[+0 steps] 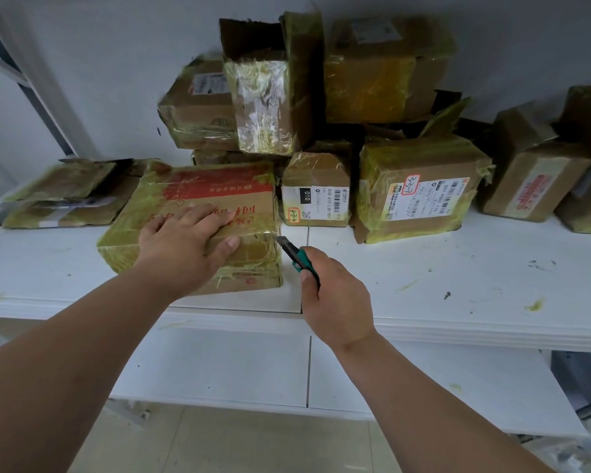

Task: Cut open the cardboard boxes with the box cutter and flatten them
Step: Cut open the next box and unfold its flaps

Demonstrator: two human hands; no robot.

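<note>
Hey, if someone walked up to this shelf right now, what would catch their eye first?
Probably the left hand pressing flat on the red-printed cardboard box at the front of the white shelf, while the right hand holds a green box cutter with its blade at the box's near right corner. Behind them, a heap of boxes wrapped in yellowish tape is stacked against the wall.

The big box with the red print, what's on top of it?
The left hand lies flat on the big box, fingers spread over the red print. Yellowish tape wraps its top too. What's inside can't be seen; the box is closed.
</note>
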